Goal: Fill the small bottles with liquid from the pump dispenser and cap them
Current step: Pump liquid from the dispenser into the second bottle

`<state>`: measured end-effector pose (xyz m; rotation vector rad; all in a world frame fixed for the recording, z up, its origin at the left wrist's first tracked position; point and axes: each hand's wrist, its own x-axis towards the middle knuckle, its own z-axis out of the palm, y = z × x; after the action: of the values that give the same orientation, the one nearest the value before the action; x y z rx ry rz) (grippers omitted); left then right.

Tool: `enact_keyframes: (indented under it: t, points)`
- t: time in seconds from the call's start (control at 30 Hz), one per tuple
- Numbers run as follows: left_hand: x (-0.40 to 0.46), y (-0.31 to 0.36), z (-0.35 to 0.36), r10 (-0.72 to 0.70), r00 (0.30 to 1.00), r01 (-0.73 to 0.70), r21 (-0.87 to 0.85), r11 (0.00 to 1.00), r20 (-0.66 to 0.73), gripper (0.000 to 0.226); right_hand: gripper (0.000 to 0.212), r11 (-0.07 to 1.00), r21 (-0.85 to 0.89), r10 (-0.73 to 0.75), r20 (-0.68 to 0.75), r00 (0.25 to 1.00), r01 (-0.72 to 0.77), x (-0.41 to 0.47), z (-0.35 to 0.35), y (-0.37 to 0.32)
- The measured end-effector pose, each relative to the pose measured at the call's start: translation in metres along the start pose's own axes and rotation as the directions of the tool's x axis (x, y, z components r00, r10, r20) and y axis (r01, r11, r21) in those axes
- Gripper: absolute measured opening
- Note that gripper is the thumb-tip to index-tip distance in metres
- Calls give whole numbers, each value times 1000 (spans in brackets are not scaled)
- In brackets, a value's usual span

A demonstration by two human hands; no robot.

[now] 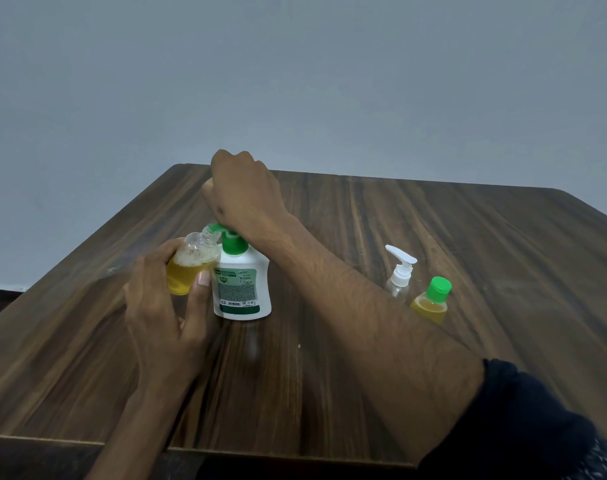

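A white pump dispenser with a green pump head stands upright on the wooden table. The heel of my right hand presses down on the pump head; its fingers curl away behind the knuckles and hold nothing I can see. My left hand grips a small clear bottle, tilted with its open neck at the green spout. That bottle is about half full of yellow liquid with foam on top. A second small bottle, filled yellow and closed with a green cap, stands to the right.
A small clear bottle with a white pump top stands just left of the capped bottle, partly behind my right forearm. The table's front edge runs along the bottom of the view. A plain grey wall rises behind the table.
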<state>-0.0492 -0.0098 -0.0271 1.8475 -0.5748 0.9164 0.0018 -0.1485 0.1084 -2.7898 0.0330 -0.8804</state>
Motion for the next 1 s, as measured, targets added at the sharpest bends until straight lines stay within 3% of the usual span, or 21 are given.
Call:
enact_keyframes:
  t: [0.17,0.3,0.43,0.57,0.7,0.83,1.0]
  points:
    - [0,-1,0,-2,1000,2,6,1000,6,37,35,1000,-15,-6,-17,1000,6,2,-3,-1]
    - [1,-1,0,5,1000,-6,13,1000,9,36,24,1000,13,3,6,1000,-3,-1,0,1]
    - [1,0,-1,0,1000,0,14,1000,5,38,35,1000,-17,-13,-19,1000,12,2,-4,-2]
    - [1,1,0,0,1000,0,14,1000,12,37,18,1000,4,8,12,1000,-8,-1,-1,-1]
    - [1,-2,0,-5,1000,5,14,1000,8,38,31,1000,-22,-4,-14,1000,4,1,-3,-1]
    - [1,-1,0,1,1000,-1,15,1000,4,37,20,1000,-2,-8,12,1000,8,-1,-2,0]
    - [2,-1,-1,-5,1000,5,12,1000,5,37,36,1000,-1,5,-18,1000,-5,0,-5,-1]
